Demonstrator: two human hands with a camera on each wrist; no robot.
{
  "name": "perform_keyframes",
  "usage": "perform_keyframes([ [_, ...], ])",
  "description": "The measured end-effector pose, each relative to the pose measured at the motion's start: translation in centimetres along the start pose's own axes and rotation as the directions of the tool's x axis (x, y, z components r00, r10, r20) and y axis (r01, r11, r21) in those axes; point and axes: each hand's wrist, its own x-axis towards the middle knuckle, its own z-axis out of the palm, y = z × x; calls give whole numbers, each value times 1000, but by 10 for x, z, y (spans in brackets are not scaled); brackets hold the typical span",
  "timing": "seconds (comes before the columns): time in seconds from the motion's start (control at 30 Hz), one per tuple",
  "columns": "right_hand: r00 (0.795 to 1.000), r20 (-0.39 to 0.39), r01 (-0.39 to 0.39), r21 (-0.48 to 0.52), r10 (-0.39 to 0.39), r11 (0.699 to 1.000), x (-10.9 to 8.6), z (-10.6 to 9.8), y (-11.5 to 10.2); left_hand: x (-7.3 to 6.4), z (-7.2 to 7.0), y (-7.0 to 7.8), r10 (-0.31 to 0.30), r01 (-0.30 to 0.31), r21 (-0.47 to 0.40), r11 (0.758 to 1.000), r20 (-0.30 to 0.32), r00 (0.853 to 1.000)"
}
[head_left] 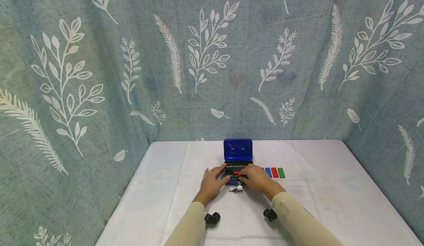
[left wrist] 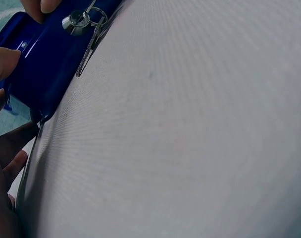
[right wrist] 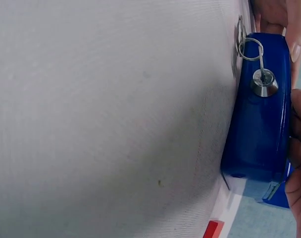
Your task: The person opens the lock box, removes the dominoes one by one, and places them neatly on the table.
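A small blue cash box (head_left: 234, 182) stands on the table with its lid (head_left: 237, 148) raised at the back. Inside sits a dark tray (head_left: 228, 172) split into compartments. My left hand (head_left: 212, 184) holds the box at its left side, thumb at the front corner and a finger farther back. Over the tray's front right part is my right hand (head_left: 256, 178), its fingertips bent down beside a red block (head_left: 236, 172). Whether they pinch a block I cannot tell. A key stands in the front lock (right wrist: 264, 82), and a key ring (right wrist: 250, 49) hangs from it.
Right of the box, a blue block (head_left: 268, 172), a red block (head_left: 275, 172) and a green block (head_left: 281, 172) lie in a row, with another red one partly behind my right hand. White cloth covers the table (head_left: 185, 157). A patterned curtain (head_left: 212, 121) hangs behind it.
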Motion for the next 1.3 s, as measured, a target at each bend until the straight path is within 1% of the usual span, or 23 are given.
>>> perform_keyframes([
  [0.17,1000,20,-5,-33,6,999,0,0,-5,0,-2,1,24,-24,-11,1000,-15,1000],
  [0.27,999,33,-3,-29,4,1000,1,0,-6,0,-2,1,22,-23,-8,1000,-8,1000],
  [0.37,997,49,-53,38,51,998,1,1,-6,0,-1,0,19,-19,-5,1000,-3,1000],
  [0.5,988,71,-148,152,138,977,4,2,-4,0,1,-1,13,-13,-9,1000,-1,1000],
  [0.57,986,69,-165,185,154,969,5,2,-3,0,2,-1,11,-11,-12,1000,0,1000],
  [0.67,986,49,-167,218,161,962,5,1,-2,0,1,-1,4,-4,-13,1000,6,1000],
  [0.77,980,15,-195,220,196,956,4,-2,-2,1,1,-1,-1,1,-14,1000,8,1000],
  [0.87,974,-15,-220,202,228,954,3,-5,-1,1,0,-1,-4,4,-20,1000,4,1000],
  [0.97,973,-25,-219,185,228,958,4,-6,0,1,-1,-1,-6,6,-27,1000,-2,1000],
  [1.17,977,-35,-199,210,211,957,11,-3,3,1,0,-2,-4,4,-14,1000,3,1000],
  [1.3,975,-33,-209,208,220,956,17,-1,6,1,2,-3,-1,1,-17,1000,6,1000],
])
